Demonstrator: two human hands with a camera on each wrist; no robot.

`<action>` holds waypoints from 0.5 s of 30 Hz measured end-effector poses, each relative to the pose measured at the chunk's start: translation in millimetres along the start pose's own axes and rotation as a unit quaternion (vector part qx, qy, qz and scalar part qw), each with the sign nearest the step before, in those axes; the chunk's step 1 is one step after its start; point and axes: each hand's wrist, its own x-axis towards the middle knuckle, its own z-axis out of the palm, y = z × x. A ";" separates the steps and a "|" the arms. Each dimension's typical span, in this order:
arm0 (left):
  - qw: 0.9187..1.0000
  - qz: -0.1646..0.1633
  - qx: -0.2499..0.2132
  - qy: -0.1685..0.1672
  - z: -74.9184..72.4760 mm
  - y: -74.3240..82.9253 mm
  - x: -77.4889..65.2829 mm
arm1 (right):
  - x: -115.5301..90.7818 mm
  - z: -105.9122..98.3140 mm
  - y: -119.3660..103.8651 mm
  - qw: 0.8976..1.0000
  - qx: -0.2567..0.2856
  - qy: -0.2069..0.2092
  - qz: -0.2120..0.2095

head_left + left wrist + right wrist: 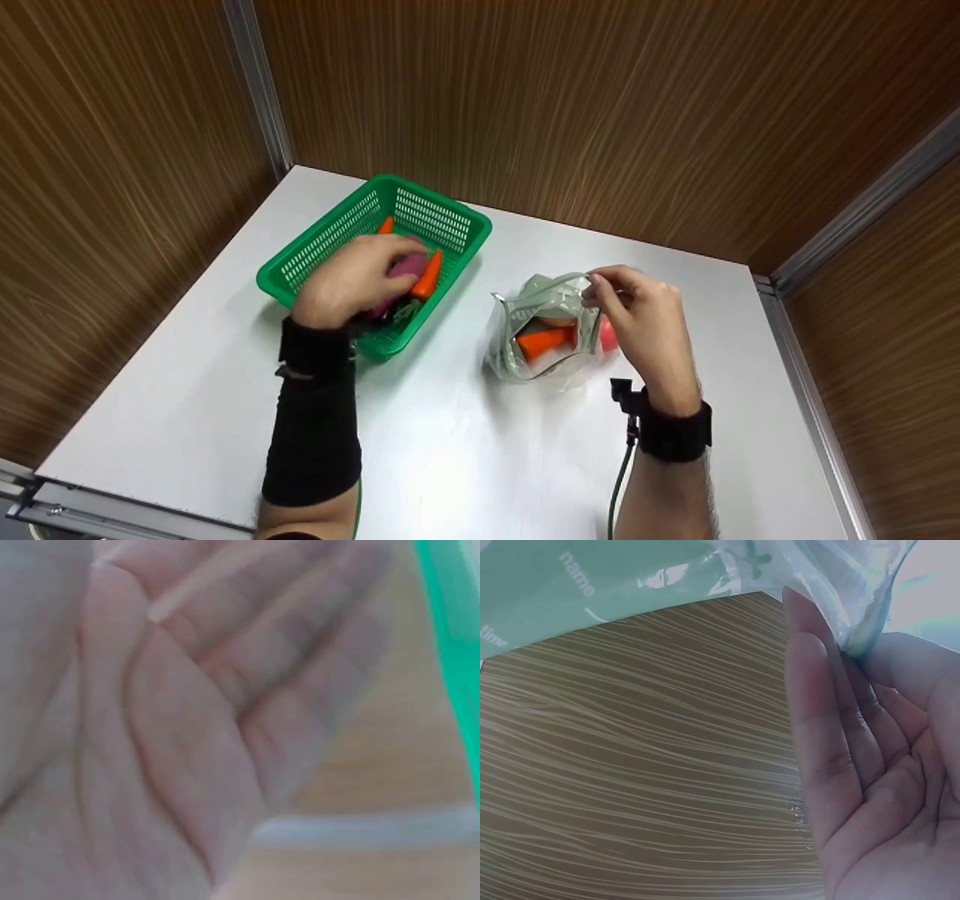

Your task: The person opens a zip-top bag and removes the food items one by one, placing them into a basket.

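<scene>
My left hand (352,276) hovers over the green plastic basket (480,219), its fingers loosely bent beside a purple-pink vegetable (409,265). In the left wrist view the blurred palm (187,727) is bare, and its fingers extend without holding anything. An orange carrot (428,276) lies in the basket to the right of that vegetable. My right hand (641,322) pinches the rim of a clear and pale green zip bag (501,352) between thumb and fingers. The bag's mouth gapes, showing an orange piece (543,343) inside. Printed lettering marks the bag (577,577) in the right wrist view.
Another carrot tip (386,225) and a dark green item (405,311) show in the basket. Something red (608,335) appears at the bag's right side. Wood-grain panels (525,112) enclose the white table (435,450) at the back and sides.
</scene>
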 end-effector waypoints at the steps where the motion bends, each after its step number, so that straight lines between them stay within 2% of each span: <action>1: 1.000 0.031 -0.002 0.000 2.7 10.8 -0.1 | 0.2 0.0 -0.2 1.000 0.000 0.001 -0.001; 4: 0.993 0.120 0.007 -0.012 14.6 40.3 2.2 | 1.1 0.9 -0.3 1.000 0.003 0.001 -0.001; 8: 0.976 0.210 0.014 -0.054 38.4 70.2 11.6 | 1.3 2.5 -1.0 1.000 0.009 -0.003 -0.001; 10: 0.968 0.239 0.017 -0.079 52.9 81.5 18.2 | 1.1 3.1 -1.4 1.000 0.011 -0.006 -0.002; 12: 0.962 0.254 0.024 -0.095 69.8 90.8 25.8 | 1.0 3.5 -1.7 1.000 0.010 -0.006 -0.006; 15: 0.959 0.261 0.062 -0.093 99.0 101.0 38.0 | 1.2 4.1 -2.0 1.000 0.009 -0.004 -0.014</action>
